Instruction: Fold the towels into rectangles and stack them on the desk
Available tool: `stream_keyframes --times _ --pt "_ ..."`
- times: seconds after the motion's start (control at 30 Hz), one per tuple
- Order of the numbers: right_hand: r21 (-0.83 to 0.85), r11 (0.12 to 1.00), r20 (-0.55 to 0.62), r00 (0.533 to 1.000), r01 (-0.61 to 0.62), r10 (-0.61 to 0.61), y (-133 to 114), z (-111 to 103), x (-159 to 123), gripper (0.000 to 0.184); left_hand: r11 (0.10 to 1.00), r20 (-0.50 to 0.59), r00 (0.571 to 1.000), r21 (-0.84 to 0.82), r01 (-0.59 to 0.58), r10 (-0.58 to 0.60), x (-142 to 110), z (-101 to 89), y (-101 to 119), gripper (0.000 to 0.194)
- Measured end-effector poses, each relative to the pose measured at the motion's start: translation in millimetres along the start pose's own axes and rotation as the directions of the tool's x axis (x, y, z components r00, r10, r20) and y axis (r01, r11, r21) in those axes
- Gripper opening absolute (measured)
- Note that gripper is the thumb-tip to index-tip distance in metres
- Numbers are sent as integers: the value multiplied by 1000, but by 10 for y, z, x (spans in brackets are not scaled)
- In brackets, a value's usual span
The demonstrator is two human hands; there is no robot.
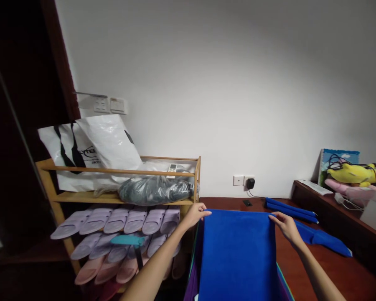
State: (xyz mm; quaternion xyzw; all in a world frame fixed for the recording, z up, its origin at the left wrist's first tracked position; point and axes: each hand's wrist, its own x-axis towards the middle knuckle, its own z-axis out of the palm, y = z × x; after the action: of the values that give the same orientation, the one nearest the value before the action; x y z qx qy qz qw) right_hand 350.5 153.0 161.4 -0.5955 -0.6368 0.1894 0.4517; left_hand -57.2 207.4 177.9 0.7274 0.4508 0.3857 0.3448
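A blue fabric panel (238,255) hangs stretched between my two hands. My left hand (199,212) pinches its upper left corner, and my right hand (283,223) pinches the upper right one. Around and below the panel show purple and green edges of a fabric piece (191,282), partly hidden; its kind I cannot make out. On the dark red wooden desk (301,267), right of my right hand, lie a folded blue cloth strip (291,210) and another blue cloth piece (324,239).
Left stands a wooden shoe rack (125,170) with several lilac and pink slippers (105,219), a white bag (109,146) and a plastic-wrapped dark bundle (156,190). A black plug (250,183) sits in the wall socket. A yellow plush toy (352,173) rests on the raised ledge at right.
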Motion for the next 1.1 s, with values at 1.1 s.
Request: stream_keyframes --times 1.1 --pt "-727 680 108 961 -98 254 1217 1642 -36 66 634 -23 979 759 148 -202 36 1102 -1286 58"
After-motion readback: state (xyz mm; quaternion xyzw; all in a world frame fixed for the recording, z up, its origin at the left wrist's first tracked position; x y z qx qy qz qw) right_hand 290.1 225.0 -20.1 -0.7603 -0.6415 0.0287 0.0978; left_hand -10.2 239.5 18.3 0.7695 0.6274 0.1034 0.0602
